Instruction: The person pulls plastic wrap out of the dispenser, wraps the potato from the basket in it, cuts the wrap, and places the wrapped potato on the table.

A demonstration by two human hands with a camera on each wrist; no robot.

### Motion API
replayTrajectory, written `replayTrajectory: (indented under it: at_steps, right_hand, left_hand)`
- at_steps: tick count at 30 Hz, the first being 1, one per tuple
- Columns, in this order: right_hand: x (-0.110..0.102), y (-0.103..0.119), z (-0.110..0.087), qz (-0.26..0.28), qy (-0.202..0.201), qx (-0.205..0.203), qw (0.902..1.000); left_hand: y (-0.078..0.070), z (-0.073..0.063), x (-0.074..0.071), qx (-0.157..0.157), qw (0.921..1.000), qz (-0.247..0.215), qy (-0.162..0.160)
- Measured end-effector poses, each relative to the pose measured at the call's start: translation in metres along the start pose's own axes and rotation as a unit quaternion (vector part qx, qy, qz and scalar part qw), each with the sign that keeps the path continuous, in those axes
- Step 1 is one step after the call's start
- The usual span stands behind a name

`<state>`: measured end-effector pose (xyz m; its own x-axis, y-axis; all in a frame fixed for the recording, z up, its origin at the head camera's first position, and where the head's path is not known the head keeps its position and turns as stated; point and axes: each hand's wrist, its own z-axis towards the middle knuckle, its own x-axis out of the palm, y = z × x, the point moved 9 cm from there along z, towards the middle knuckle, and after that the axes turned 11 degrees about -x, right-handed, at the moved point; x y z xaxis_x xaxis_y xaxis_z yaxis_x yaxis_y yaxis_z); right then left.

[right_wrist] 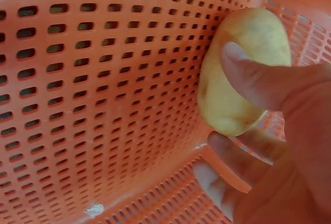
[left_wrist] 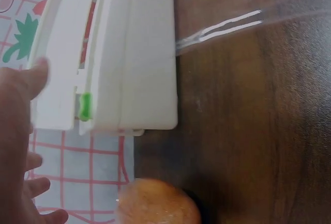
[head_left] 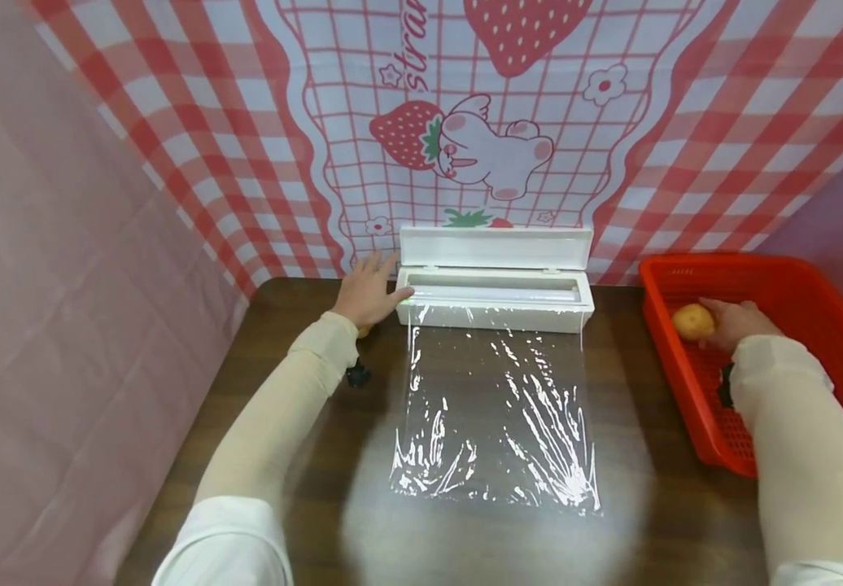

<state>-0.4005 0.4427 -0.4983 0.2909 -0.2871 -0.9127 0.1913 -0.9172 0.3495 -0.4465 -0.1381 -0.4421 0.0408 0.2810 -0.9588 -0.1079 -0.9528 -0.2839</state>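
My right hand (head_left: 740, 324) grips a yellow potato (head_left: 693, 322) inside the red basket (head_left: 659, 346). In the right wrist view the thumb lies across the potato (right_wrist: 248, 105), close to the slotted wall, with the fingers below it. At the left end of the white cling film dispenser (head_left: 495, 319), my left hand (head_left: 366, 291) has its fingers spread and holds nothing. Its thumb is by the dispenser; whether they touch I cannot tell. Clear cling film (head_left: 495, 407) stretches from the dispenser over the table towards me. The dispenser's lid (head_left: 495, 247) stands raised.
A rounded, shiny orange-brown thing (left_wrist: 158, 203) sits on the table beside the dispenser's left end, mostly covered by my left wrist in the head view. Behind the dispenser hangs a red checked cloth (head_left: 246, 146). A pink cloth (head_left: 63, 309) borders the left side.
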Motion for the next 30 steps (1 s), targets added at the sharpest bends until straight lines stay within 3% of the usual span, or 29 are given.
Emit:
replayTrajectory:
  at_steps: [5, 11, 17, 21, 24, 27, 30]
  right_hand:
    - [0.003, -0.001, -0.011, 0.004, -0.022, 0.011, 0.9997]
    - [0.014, -0.006, -0.014, -0.015, -0.050, -0.010, 0.9986]
    - [0.012, -0.003, -0.022, -0.011, -0.065, -0.020, 0.9976]
    - [-0.004, 0.006, -0.030, -0.003, -0.085, 0.000, 0.9964]
    - [-0.028, 0.020, -0.034, 0.005, -0.131, 0.012, 0.9913]
    - [-0.058, 0.042, -0.036, 0.014, -0.192, 0.011, 0.9813]
    - [-0.080, 0.070, -0.042, 0.038, -0.236, 0.013, 0.9710]
  left_hand:
    - [0.004, 0.000, 0.019, 0.010, 0.9989, 0.032, 0.033]
    - [0.008, -0.002, 0.033, 0.017, 0.9973, 0.042, 0.058]
    - [0.006, -0.004, 0.042, 0.028, 0.9964, 0.025, 0.076]
    - [0.005, -0.002, 0.043, 0.021, 0.9960, 0.015, 0.085]
    - [0.005, 0.000, 0.040, 0.020, 0.9958, 0.038, 0.081]
    - [0.004, 0.000, 0.033, 0.026, 0.9951, 0.074, 0.060]
    - [0.001, -0.010, 0.024, 0.038, 0.9952, 0.086, 0.026]
